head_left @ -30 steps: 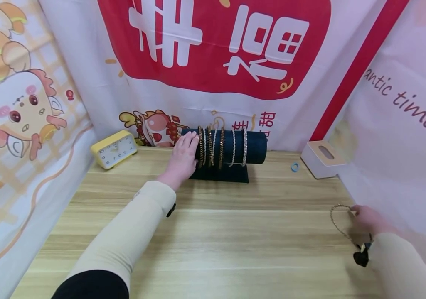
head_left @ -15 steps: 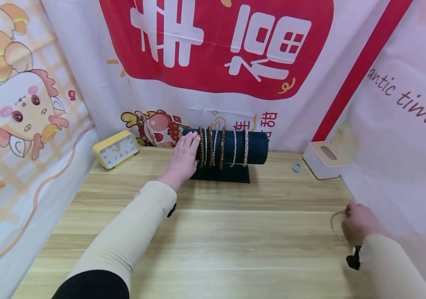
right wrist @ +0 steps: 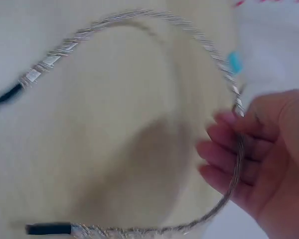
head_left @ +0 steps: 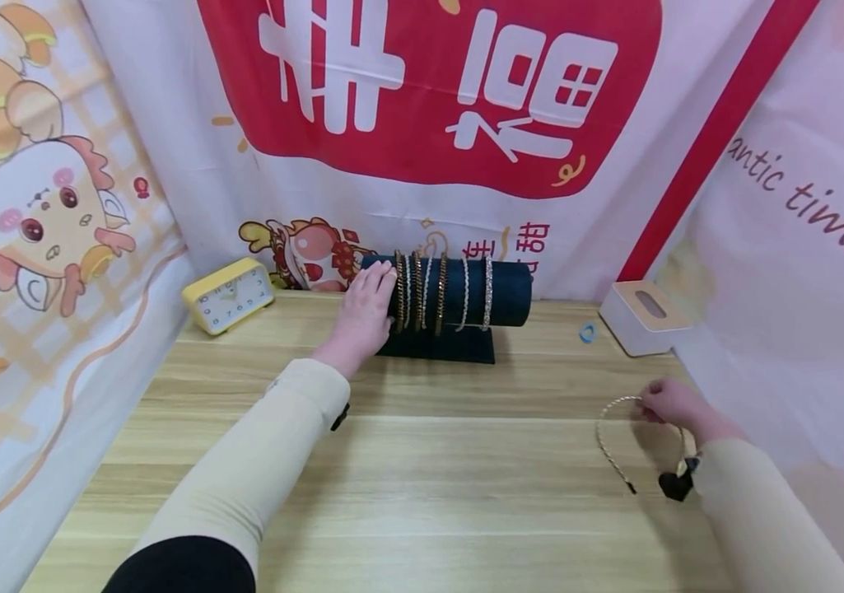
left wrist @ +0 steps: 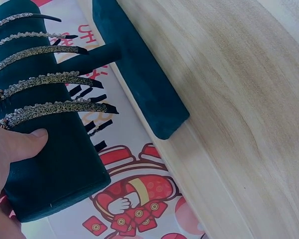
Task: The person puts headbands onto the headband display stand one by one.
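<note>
My right hand pinches a thin sparkly headband between thumb and fingers near the middle of its arch. In the right wrist view both black-tipped ends point left, away from the palm. At the back of the table stands a dark velvet roll stand with several beaded headbands hooped around it. On the roll's left end rests my left hand, its thumb lying along the velvet beside the nearest headband, as the left wrist view shows. The rest of its fingers are mostly hidden there.
A yellow clock stands at the back left. Toward the back right are a white tissue box with a wooden lid and a small blue ring on the wooden table. Printed cloths hang behind and on both sides.
My right hand, with the headband, has moved left and slightly toward the back from the table's right edge, and the headband's arch has turned. The left hand has stayed on the roll.
</note>
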`<state>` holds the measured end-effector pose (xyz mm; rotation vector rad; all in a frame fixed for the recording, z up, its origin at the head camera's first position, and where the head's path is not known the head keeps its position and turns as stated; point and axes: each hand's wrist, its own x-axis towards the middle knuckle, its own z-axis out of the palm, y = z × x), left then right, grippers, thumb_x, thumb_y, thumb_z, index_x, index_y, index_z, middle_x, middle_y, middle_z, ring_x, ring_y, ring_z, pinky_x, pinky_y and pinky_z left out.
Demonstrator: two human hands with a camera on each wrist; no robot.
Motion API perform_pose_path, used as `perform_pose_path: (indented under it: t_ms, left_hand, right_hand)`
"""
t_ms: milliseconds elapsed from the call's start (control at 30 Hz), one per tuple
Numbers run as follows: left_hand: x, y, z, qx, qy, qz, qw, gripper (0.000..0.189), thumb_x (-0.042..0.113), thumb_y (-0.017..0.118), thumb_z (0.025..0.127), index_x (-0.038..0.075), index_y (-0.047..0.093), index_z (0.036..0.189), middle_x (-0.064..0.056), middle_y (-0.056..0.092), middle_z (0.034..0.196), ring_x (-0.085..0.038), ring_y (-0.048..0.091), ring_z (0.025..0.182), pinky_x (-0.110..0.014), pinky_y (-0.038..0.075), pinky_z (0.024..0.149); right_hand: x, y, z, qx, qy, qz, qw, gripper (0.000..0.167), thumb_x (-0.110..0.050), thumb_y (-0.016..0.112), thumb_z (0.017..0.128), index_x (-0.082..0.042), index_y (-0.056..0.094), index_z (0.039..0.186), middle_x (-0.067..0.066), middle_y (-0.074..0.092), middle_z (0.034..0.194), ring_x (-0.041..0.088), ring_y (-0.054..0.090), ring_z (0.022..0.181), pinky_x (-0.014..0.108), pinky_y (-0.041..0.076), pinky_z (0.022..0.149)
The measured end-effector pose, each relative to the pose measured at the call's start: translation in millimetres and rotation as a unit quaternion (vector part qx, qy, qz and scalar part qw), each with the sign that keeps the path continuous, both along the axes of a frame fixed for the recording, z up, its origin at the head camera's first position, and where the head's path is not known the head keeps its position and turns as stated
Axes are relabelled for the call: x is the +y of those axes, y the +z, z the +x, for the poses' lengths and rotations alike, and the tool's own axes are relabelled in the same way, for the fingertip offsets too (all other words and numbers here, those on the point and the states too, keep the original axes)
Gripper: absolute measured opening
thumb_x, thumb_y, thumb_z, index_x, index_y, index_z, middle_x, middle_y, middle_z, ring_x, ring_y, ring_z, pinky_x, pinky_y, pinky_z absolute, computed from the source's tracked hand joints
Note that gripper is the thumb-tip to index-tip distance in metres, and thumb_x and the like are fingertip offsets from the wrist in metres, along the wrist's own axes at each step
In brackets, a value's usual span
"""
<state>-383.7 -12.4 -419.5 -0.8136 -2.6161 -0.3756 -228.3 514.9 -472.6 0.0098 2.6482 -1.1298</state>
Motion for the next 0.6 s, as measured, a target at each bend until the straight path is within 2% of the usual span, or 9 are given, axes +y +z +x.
perform_pose_path:
  t_ms: [67,133,233,400,533,600]
  left_hand:
    - [-0.2,-0.5,-0.2,-0.002,-0.001,-0.003,1.0,0.07,0.009,0.075,0.086,0.001,0.038,0.145,-0.018,0.032,0.153,-0.032,0.023,0.144,-0.039,0.008,0.12]
    - [-0.2,-1.1,-0.4,-0.003,-0.003,-0.005,1.0,0.07,0.009,0.074,0.086,0.001,0.038,0.145,-0.018,0.032,0.153,-0.032,0.023,0.144,-0.039,0.008,0.12]
    - [-0.1,-2.0,-0.6,-0.002,-0.003,-0.003,1.0,0.07,0.009,0.075,0.085,0.002,0.038,0.145,-0.018,0.033,0.153,-0.032,0.023,0.144,-0.039,0.008,0.12]
    - [-0.1,-1.6,-0.5,0.002,0.0,0.001,1.0,0.072,0.007,0.076,0.084,0.002,0.038,0.144,-0.018,0.033,0.152,-0.032,0.023,0.145,-0.038,0.008,0.12]
    - [-0.7,-1.2,-1.0,0.0,0.001,0.002,1.0,0.072,0.008,0.076,0.084,0.002,0.038,0.145,-0.018,0.033,0.152,-0.032,0.022,0.145,-0.038,0.007,0.12]
    - [-1.3,-1.5,-1.5,-0.002,0.002,0.001,1.0,0.072,0.008,0.076,0.084,0.002,0.038,0.145,-0.018,0.032,0.152,-0.032,0.022,0.145,-0.038,0.007,0.12]
  right_hand:
    - [-9.1,12.1,-9.8,-0.038,0.014,-0.091,0.995,0.019,-0.007,0.054,0.097,0.009,0.064,0.093,0.009,0.066,0.075,0.016,0.063,0.066,0.031,0.056,0.062]
    - [-19.8,27.2,-17.1,-0.077,0.012,-0.144,0.9865,0.022,-0.008,0.052,0.1,0.01,0.064,0.104,0.012,0.07,0.083,0.019,0.067,0.073,0.037,0.059,0.07]
    - [-40.4,53.3,-23.3,-0.111,-0.008,-0.153,0.9819,0.025,-0.011,0.048,0.104,0.009,0.061,0.111,0.015,0.071,0.092,0.024,0.07,0.083,0.044,0.058,0.079]
    - [-63.0,79.9,-32.8,-0.108,-0.031,-0.189,0.9755,0.02,-0.014,0.046,0.106,0.002,0.058,0.105,0.015,0.072,0.095,0.024,0.071,0.084,0.046,0.057,0.082]
    - [-72.4,87.5,-39.1,-0.077,-0.052,-0.252,0.9632,0.019,-0.013,0.044,0.107,-0.001,0.059,0.105,0.011,0.073,0.093,0.02,0.071,0.084,0.04,0.057,0.083]
    - [-76.6,89.5,-41.2,-0.057,-0.058,-0.292,0.9528,0.022,-0.012,0.042,0.107,-0.003,0.061,0.103,0.009,0.073,0.093,0.018,0.071,0.085,0.036,0.057,0.083]
